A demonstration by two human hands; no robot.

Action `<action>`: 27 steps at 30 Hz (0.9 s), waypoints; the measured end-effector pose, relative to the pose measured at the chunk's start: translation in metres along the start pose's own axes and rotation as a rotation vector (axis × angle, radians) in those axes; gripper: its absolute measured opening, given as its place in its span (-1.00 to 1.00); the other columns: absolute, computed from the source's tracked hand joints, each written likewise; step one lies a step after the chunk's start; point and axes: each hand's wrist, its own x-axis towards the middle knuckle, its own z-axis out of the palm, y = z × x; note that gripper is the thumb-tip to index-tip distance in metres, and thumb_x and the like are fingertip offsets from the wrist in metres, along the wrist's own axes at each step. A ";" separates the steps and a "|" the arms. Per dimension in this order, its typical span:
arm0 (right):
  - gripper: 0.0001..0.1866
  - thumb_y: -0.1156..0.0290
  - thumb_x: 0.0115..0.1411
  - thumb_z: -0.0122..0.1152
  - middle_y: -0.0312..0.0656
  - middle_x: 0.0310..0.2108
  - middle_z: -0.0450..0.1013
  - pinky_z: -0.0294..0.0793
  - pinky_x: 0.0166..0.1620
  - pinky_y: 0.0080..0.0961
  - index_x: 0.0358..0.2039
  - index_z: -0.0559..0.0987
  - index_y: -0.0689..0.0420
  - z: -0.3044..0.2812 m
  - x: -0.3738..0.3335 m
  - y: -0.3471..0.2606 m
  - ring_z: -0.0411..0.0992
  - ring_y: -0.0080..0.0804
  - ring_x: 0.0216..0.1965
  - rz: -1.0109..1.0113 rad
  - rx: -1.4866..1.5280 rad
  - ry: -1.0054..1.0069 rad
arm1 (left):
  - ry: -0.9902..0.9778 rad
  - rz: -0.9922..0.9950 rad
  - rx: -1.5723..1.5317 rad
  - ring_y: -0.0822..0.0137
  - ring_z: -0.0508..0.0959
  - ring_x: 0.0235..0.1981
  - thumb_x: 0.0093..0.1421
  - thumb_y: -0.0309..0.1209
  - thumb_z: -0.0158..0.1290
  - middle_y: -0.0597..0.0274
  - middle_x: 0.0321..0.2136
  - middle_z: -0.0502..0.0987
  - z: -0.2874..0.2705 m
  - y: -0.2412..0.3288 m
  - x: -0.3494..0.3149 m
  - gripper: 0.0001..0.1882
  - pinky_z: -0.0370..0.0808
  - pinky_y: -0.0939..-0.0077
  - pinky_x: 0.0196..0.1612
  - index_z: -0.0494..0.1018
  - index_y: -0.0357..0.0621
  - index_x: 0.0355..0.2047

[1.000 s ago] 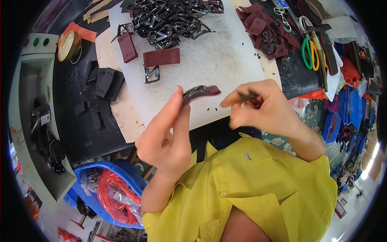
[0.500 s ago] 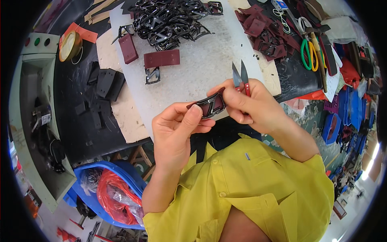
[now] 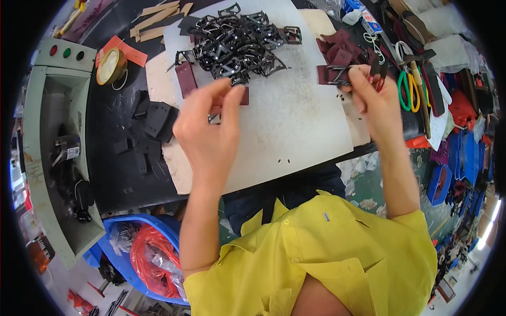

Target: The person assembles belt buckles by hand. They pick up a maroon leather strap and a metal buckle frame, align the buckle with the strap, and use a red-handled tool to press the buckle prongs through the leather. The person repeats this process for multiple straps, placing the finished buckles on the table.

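Note:
My right hand [image 3: 374, 97] is at the pile of finished maroon strap pieces [image 3: 342, 50], with red-handled thread snips [image 3: 377, 79] kept in its grip. Its thumb and finger are at one end of a maroon strap piece with a dark metal buckle [image 3: 334, 75]. Over the white sheet, my left hand [image 3: 206, 124] has its thumb and forefinger apart, with nothing visible between them. Partly hidden behind that hand is another maroon strap piece [image 3: 244, 97], and a second one [image 3: 185, 79] lies to its left. A heap of dark metal buckles [image 3: 237, 45] sits just beyond.
Black flat pieces [image 3: 158, 120] lie at left on the black table, near a bowl [image 3: 111, 66]. Tools with green and yellow handles [image 3: 412, 89] lie at right. A blue bin [image 3: 171, 224] with red plastic stands below left. Tiny dark bits [image 3: 283, 160] dot the white sheet [image 3: 300, 121].
My hands have parted. The right carried the buckled strap piece and snips to the pile at right; the left let go of it and moved up and left toward another strap piece.

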 end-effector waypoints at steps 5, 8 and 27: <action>-0.70 0.26 0.03 0.29 -0.27 -0.55 0.45 0.27 -0.51 -0.66 -0.35 0.56 0.24 -0.030 0.033 0.000 0.35 -0.60 -0.57 -0.334 -0.627 0.231 | -0.058 0.058 0.406 0.18 0.46 -0.35 -0.02 -0.27 0.20 0.20 -0.41 0.49 0.000 -0.007 0.035 -0.71 0.36 0.32 -0.28 0.50 -0.20 -0.35; -0.84 0.44 0.03 0.28 -0.28 -0.50 0.43 0.23 -0.55 -0.69 -0.38 0.56 0.23 -0.021 0.027 -0.005 0.32 -0.61 -0.57 -0.487 -0.612 0.355 | -0.039 0.153 0.561 0.21 0.47 -0.36 -0.03 -0.26 0.19 0.22 -0.43 0.50 0.003 -0.015 0.032 -0.70 0.30 0.32 -0.30 0.48 -0.15 -0.32; -0.86 0.45 0.09 0.22 -0.39 -0.67 0.44 0.11 -0.69 -0.77 -0.34 0.59 0.22 0.065 -0.028 -0.046 0.20 -0.82 -0.73 -0.136 -0.155 -0.281 | -0.267 -0.485 -0.763 0.45 0.54 -0.33 0.07 -0.60 0.13 0.15 -0.34 0.54 -0.026 0.049 -0.007 -0.69 0.51 0.64 -0.26 0.44 -0.39 -0.14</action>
